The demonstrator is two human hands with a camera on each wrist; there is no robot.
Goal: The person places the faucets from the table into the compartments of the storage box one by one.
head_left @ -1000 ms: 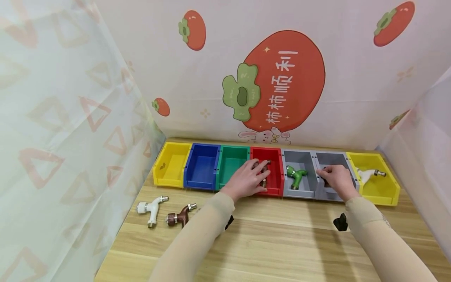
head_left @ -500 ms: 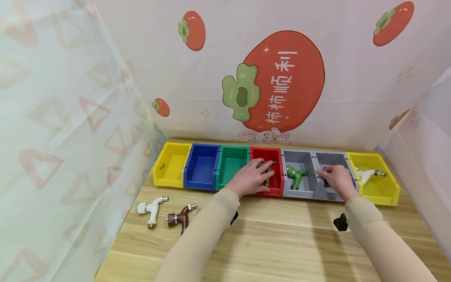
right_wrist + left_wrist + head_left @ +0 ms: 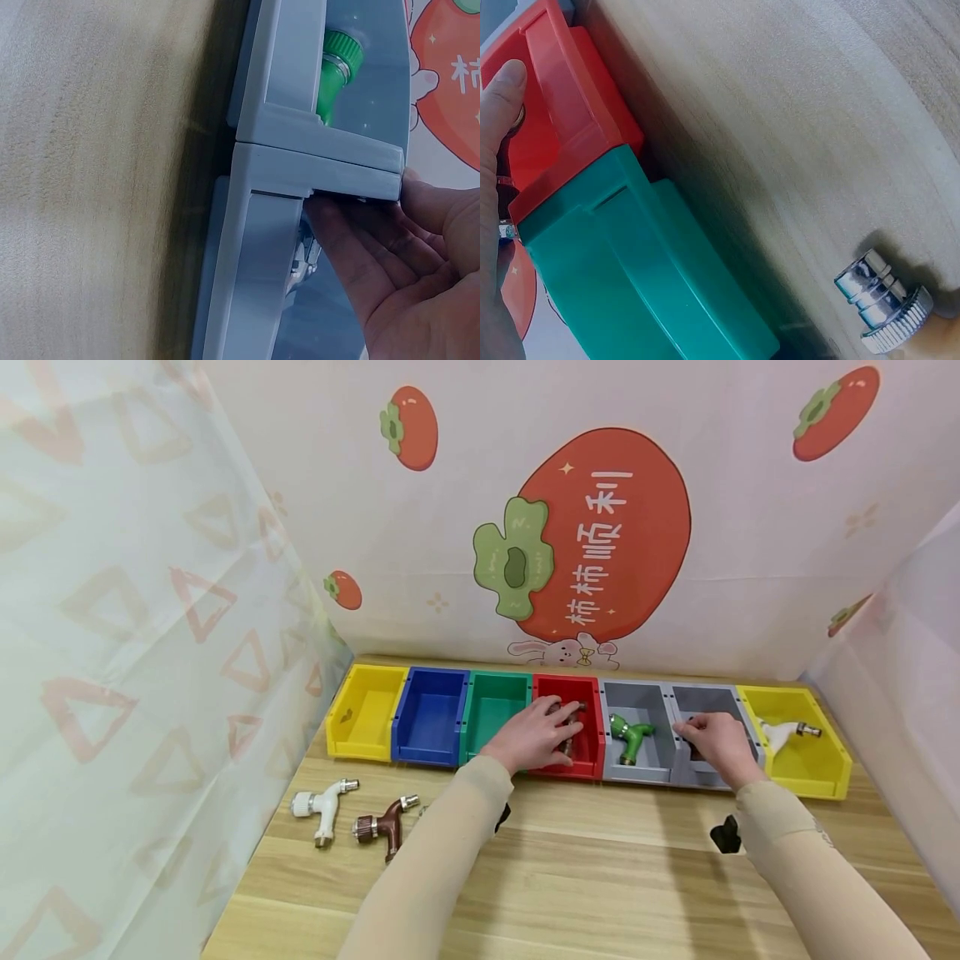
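Observation:
In the head view my left hand (image 3: 534,735) reaches into the red bin (image 3: 588,767), its fingers and thumb around a dark brown faucet (image 3: 567,747). Part of that faucet is hidden by the hand; the left wrist view shows the thumb (image 3: 506,86) beside it. My right hand (image 3: 718,745) is at the second grey bin (image 3: 701,774). The right wrist view has its thumb and fingers pinching that bin's side wall (image 3: 352,180). Inside, close to the fingers, lies a faucet with a metal fitting (image 3: 302,255). A green faucet (image 3: 630,737) lies in the neighbouring grey bin.
Yellow (image 3: 367,749), blue (image 3: 427,753) and green (image 3: 480,727) bins continue the row leftward. A white faucet (image 3: 783,732) lies in the right yellow bin. On the wooden table rest a white faucet (image 3: 324,810), a brown faucet (image 3: 386,827) and another, ribbed-collared faucet (image 3: 885,304) mostly behind my left arm.
Over the first half second my left hand shifts slightly right inside the red bin, and the brown faucet shifts with it. Since then it stays put. My right hand keeps its place.

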